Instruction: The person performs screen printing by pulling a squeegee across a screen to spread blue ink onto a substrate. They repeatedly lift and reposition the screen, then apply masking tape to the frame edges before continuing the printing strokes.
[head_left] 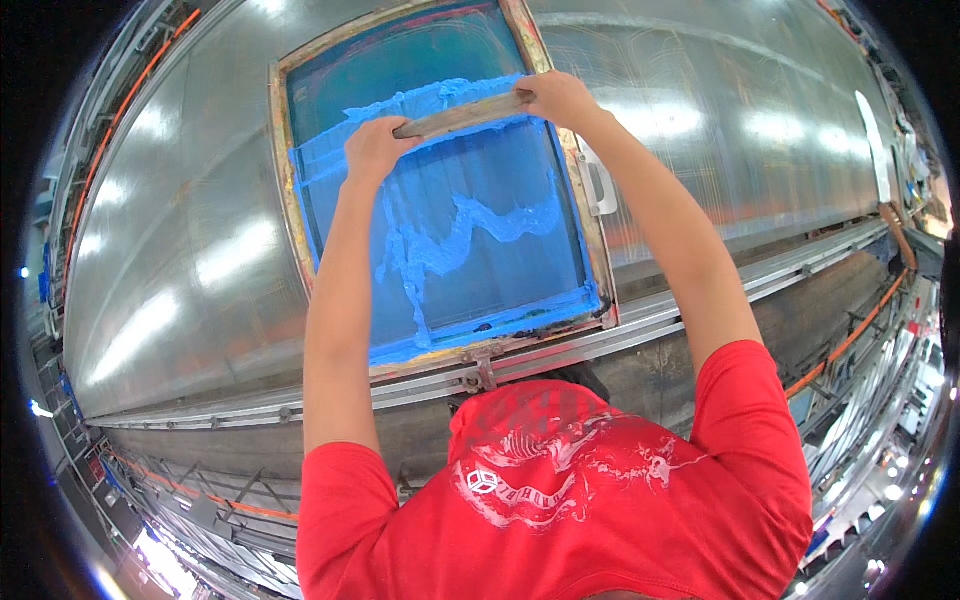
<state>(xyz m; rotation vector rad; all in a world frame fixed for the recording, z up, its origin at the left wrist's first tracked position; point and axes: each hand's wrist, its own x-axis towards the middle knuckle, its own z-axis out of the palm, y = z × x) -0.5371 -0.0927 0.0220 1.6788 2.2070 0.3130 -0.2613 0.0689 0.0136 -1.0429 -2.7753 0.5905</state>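
A wooden squeegee (465, 117) spans the upper part of a screen printing frame (291, 215), its right end slightly farther away than its left. My left hand (372, 150) is closed round the left end, and my right hand (560, 100) grips the right end. Thick blue ink (430, 98) is heaped along the far side of the squeegee. On the nearer mesh a wavy trail of blue ink (450, 250) runs across and down. More ink lines the frame's near edge. The squeegee's lower edge is hidden from this angle.
A long shiny metal table (200, 215) extends to both sides under the frame. A white handle (602, 188) stands beside the frame's right side. Along the near table edge runs a metal rail (680, 322), with a clamp (484, 372) at the frame. A pale strip (873, 145) lies far right.
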